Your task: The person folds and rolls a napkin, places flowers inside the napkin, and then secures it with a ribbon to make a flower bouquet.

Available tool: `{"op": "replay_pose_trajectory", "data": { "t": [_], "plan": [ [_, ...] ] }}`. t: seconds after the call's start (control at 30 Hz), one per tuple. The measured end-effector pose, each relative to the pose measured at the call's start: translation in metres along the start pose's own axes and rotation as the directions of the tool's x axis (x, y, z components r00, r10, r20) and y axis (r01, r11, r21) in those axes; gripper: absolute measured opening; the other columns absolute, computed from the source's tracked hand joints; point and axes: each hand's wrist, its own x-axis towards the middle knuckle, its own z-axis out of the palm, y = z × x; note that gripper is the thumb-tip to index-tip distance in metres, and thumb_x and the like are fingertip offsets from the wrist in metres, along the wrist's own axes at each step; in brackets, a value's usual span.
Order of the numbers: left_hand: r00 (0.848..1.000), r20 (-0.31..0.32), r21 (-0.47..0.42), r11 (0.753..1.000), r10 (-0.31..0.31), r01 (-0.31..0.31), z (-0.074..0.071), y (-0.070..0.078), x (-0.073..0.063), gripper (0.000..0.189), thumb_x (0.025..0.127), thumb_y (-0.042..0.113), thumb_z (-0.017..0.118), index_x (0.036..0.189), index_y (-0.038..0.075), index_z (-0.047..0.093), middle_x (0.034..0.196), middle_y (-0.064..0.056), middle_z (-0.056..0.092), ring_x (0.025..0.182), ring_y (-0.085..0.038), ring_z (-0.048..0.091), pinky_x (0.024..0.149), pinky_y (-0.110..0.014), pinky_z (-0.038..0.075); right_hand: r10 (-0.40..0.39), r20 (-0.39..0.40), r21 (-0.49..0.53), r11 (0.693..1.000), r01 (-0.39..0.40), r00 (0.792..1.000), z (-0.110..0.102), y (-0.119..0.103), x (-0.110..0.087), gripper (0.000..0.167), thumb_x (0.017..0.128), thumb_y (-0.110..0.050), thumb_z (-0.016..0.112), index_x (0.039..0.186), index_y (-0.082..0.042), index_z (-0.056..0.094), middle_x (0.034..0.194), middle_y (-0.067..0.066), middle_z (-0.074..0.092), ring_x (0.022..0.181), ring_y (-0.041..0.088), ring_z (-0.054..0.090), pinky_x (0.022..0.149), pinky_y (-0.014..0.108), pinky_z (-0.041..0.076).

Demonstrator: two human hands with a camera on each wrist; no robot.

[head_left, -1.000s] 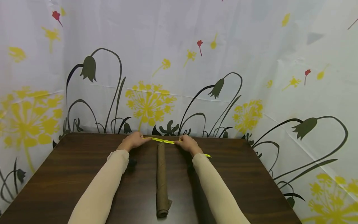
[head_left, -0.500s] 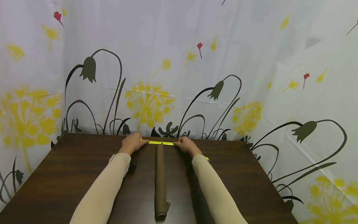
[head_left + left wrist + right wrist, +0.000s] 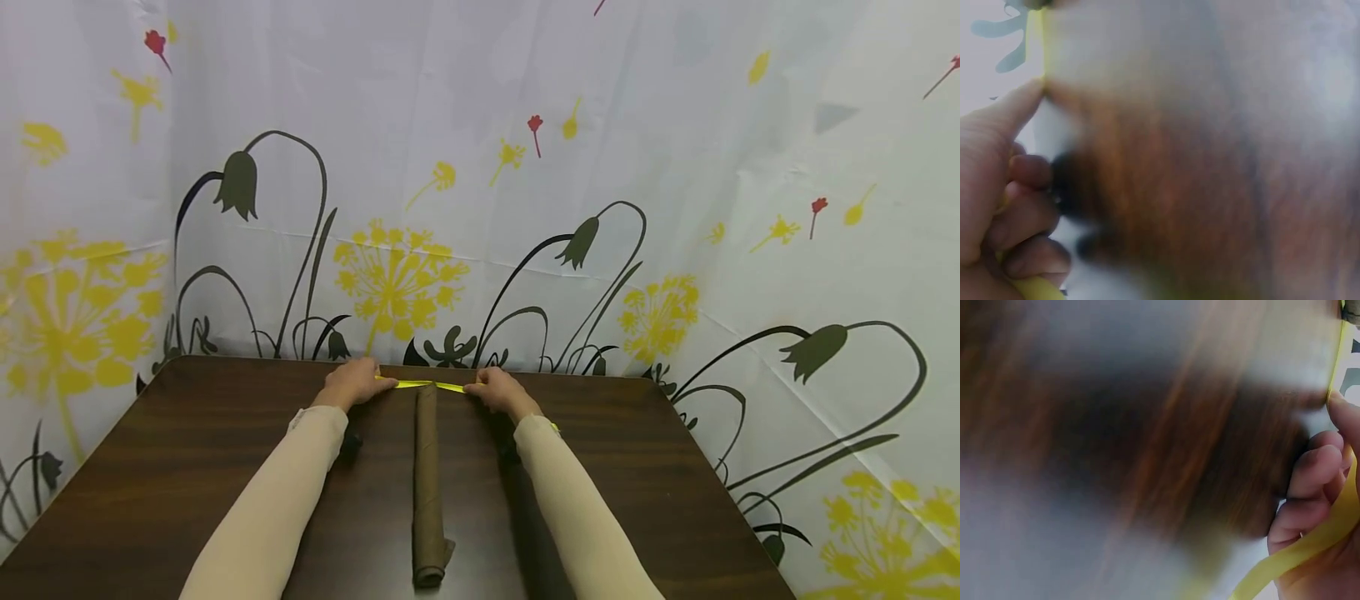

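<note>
A yellow ribbon [image 3: 452,387] stretches between both hands near the table's far edge. My left hand [image 3: 352,385] pinches it between thumb and fingers on the left. On the right, my right hand [image 3: 504,392] pinches it the same way, and loose yellow ribbon [image 3: 1300,553] trails across that palm in the right wrist view. Between the arms lies a rolled brown cloth [image 3: 428,492], pointing away from me. Its far end meets the ribbon's middle; whether the ribbon runs under or behind it, I cannot tell. A flap sticks out at the near end.
The dark wooden table [image 3: 637,483] extends to both sides of the arms. Behind its far edge hangs a white curtain [image 3: 480,167] with printed flowers. Both wrist views are blurred over the table surface.
The ribbon, curved a second ago, was straight half a second ago and now bends at the roll's far end. The hands have shifted only slightly, still gripping it.
</note>
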Motion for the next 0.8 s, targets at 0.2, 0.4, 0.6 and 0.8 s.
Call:
{"op": "replay_pose_trajectory", "data": {
  "t": [0.2,0.4,0.6,0.8],
  "plan": [
    [1.0,0.011,0.001,1.0,-0.011,0.011,0.006,0.001,-0.004,0.049,0.107,0.049,0.063,0.077,0.014,0.049,0.072,-0.003,0.045,0.065,-0.02,0.044,0.069,-0.041,0.04,0.0,-0.011,-0.031,1.0,0.0,1.0,0.007,0.002,-0.004,0.038,0.111,-0.039,0.061,0.084,-0.015,0.055,0.07,-0.001,0.055,0.06,0.016,0.056,0.062,0.032,0.042],
    [0.998,-0.064,0.05,0.999,-0.011,0.014,0.015,0.006,-0.009,0.05,0.109,0.047,0.063,0.072,0.014,0.052,0.066,-0.003,0.046,0.058,-0.019,0.048,0.056,-0.037,0.04,0.023,-0.022,-0.049,0.998,-0.024,1.0,0.013,0.001,-0.008,0.036,0.112,-0.042,0.058,0.093,-0.013,0.064,0.068,0.0,0.059,0.058,0.017,0.063,0.064,0.033,0.048],
    [1.0,0.001,0.012,1.0,0.011,-0.011,-0.002,0.005,-0.006,0.054,0.108,0.046,0.062,0.067,0.017,0.043,0.062,0.001,0.038,0.056,-0.015,0.038,0.058,-0.035,0.036,-0.028,-0.016,-0.026,0.999,0.027,0.999,0.005,0.0,-0.007,0.037,0.111,-0.042,0.061,0.089,-0.012,0.058,0.07,0.002,0.059,0.059,0.019,0.062,0.063,0.033,0.046],
    [0.989,0.135,-0.046,0.997,0.06,-0.054,-0.012,-0.002,0.0,0.056,0.105,0.05,0.066,0.066,0.021,0.038,0.06,0.006,0.034,0.055,-0.011,0.032,0.058,-0.031,0.032,-0.062,0.036,-0.031,0.998,0.063,0.997,0.0,0.006,-0.004,0.038,0.109,-0.041,0.064,0.085,-0.016,0.05,0.077,0.0,0.054,0.063,0.016,0.057,0.063,0.03,0.044]
  ]
}}
